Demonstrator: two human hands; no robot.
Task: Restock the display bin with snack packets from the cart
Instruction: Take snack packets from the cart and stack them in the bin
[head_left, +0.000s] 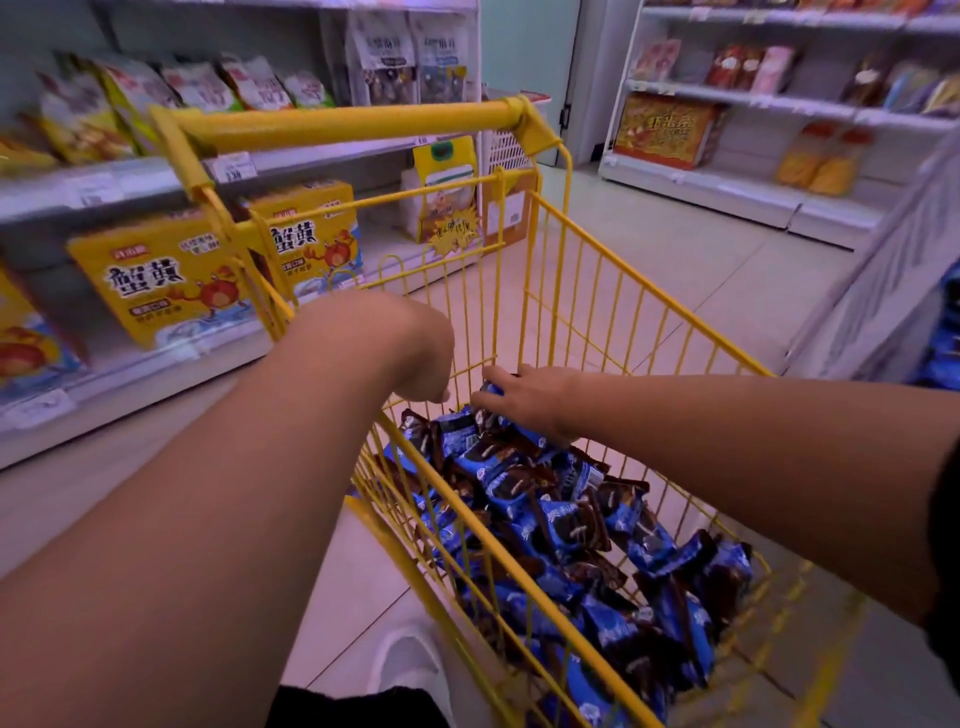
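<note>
A yellow wire cart (613, 312) stands in front of me, its floor covered with many blue and brown snack packets (571, 519). My right hand (524, 400) reaches into the far end of the pile, its fingers closed around a blue packet (491, 391). My left hand (415, 358) hovers over the cart's left rim with the fingers curled under; whether it holds anything is hidden. At the far right edge, a bit of a bin with blue packets (943, 353) shows.
Shelves with yellow snack boxes (161, 280) run along the left of the aisle. More stocked shelves (779, 119) stand at the back right. A white display unit (883, 291) is on the right. My white shoe (415, 670) is beside the cart on the tiled floor.
</note>
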